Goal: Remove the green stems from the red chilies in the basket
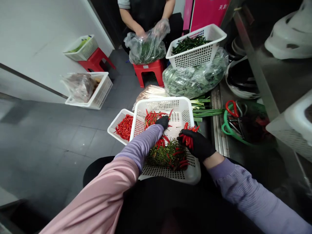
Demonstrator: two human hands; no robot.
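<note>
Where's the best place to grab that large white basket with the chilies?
Probably take the large white basket by its left and right rims, from outside on both sides: the top is open, those edges stand above the loose red chilies, and opposite holds should keep it level.

By the dark grey tiled floor (80,139), a white rectangular plastic crate (104,93) and two low red plastic stools (158,69) are borne. By the large white perforated plastic basket (180,104), slender red chillies (151,118) and a heap of thin green stems (159,156) are carried, the stems being gathered toward its near side.
</note>
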